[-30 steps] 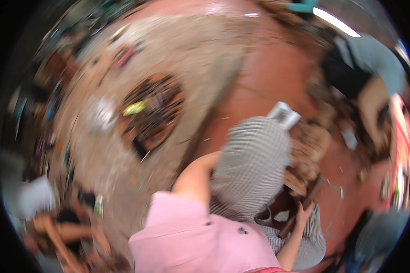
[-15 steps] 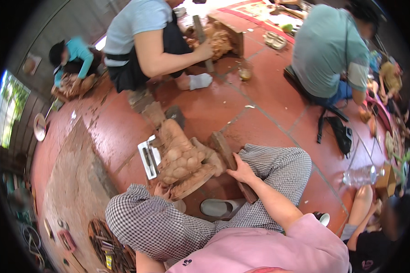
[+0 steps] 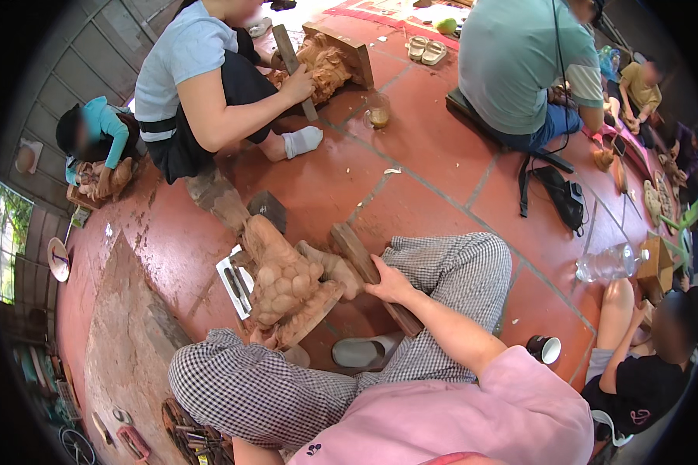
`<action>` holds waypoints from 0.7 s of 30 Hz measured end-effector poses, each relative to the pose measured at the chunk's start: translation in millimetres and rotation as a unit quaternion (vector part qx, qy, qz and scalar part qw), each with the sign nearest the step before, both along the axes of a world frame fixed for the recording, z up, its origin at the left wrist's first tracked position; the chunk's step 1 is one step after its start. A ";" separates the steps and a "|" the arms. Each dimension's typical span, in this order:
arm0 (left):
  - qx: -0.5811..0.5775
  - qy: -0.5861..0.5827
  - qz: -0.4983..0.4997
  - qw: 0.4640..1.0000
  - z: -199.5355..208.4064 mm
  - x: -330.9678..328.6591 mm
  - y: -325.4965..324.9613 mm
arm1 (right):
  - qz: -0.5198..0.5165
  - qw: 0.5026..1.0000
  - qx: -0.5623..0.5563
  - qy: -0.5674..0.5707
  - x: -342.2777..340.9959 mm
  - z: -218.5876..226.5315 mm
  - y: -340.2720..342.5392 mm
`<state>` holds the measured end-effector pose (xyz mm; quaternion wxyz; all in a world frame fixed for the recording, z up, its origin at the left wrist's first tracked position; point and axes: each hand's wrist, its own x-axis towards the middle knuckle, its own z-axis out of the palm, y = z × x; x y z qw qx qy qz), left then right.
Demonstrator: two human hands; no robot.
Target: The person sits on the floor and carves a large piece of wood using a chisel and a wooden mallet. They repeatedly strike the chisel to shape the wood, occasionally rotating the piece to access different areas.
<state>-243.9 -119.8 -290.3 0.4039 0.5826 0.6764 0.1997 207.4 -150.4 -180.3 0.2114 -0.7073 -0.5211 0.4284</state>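
Observation:
My right hand [image 3: 392, 283] is closed round a long, squared, dark wooden bar [image 3: 354, 252], which slants beside my bent right leg. Left of it, in front of me, lies a reddish-brown wood carving [image 3: 283, 287] with rounded lumps on its surface. The bar's middle is close to the carving's right side; I cannot tell if they touch. Only the fingers of my left hand [image 3: 265, 338] show, bent at the carving's near left edge, with the rest hidden behind my checkered knee. Anything in those fingers is hidden. A white tray [image 3: 229, 288] with dark slender tools lies left of the carving.
A dark block [image 3: 267, 209] stands beyond the carving. A large wooden slab [image 3: 120, 325] and a basket of tools [image 3: 180, 434] lie at my left. Another person holds a wooden bar [image 3: 293, 70] ahead. Right are a black bag [image 3: 560, 198], a clear bottle [image 3: 606, 263] and a cup [image 3: 545, 349].
The view has swung, so most things sit further left in the picture. My right hand still grips the bar, and my left fingers stay at the carving's edge.

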 end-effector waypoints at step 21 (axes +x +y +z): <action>-0.044 0.017 0.017 0.999 -14.0 -12.8 -15.4 | 0.014 1.000 0.003 -0.008 10.8 -7.9 -5.5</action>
